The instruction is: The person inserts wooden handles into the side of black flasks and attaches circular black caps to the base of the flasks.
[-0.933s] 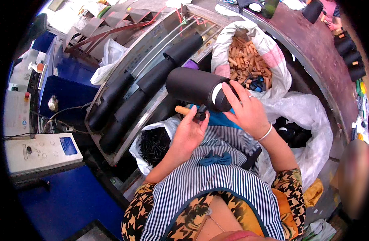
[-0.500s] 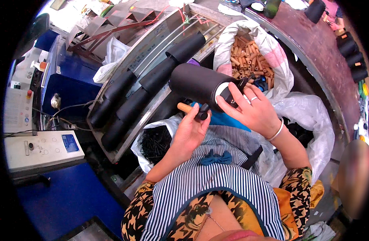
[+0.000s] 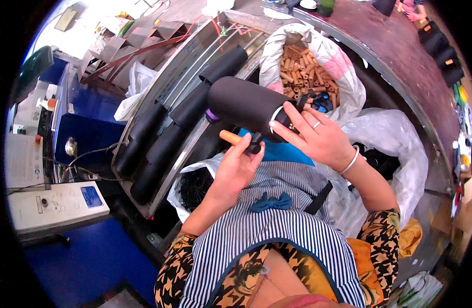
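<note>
left hand (image 3: 235,169) gripping a small wooden-handled tool (image 3: 238,140); right hand (image 3: 318,138) wrapped round the end of a fat black roll (image 3: 243,102), sack of brown tubes (image 3: 302,72) just behind

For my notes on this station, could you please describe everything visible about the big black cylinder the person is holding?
The black cylinder is a thick, matte, foam-like roll lying roughly level, tilted up to the left, above the striped apron. Its near end shows a pale ring around a dark core. The right hand grips that end, fingers spread over the rim. The left hand holds a wooden-handled tool just beneath it.
</note>
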`<state>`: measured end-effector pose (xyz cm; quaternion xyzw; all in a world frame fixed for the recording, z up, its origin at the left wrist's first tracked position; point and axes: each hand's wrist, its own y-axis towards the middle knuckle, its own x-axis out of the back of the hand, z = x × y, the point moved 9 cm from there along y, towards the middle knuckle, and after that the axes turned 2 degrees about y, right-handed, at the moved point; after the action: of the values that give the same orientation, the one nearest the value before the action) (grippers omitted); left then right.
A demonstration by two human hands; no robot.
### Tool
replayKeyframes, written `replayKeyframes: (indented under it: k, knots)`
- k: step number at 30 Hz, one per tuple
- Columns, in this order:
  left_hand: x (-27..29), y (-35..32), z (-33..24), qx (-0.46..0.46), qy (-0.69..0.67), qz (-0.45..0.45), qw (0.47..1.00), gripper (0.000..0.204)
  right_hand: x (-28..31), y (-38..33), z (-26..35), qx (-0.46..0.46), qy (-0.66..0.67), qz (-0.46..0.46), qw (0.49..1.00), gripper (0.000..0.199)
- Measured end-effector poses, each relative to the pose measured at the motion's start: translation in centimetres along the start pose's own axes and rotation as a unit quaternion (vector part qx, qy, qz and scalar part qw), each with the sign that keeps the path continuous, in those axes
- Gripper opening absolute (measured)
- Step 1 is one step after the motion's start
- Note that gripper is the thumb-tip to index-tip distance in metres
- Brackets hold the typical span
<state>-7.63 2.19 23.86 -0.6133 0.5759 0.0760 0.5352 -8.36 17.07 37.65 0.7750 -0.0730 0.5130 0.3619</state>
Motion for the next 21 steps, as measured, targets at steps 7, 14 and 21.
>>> replayKeyframes:
  k: [7,14,21]
  knots:
    - [1.6,1.0,1.1,0.044,-0.041,-0.036,0.998,0.017,-3.2,-2.2,-1.8,-0.213,0.098,0.065,0.970,0.079]
    - [2.9,2.1,1.0,-0.031,0.009,-0.001,0.999,0.014,-7.9,-2.1,1.6,-0.389,0.792,-0.142,0.449,0.071]
    - [1.8,0.8,0.1,-0.095,0.002,-0.047,0.994,0.011,-6.9,-3.5,-1.5,-0.361,0.292,-0.067,0.883,0.088]
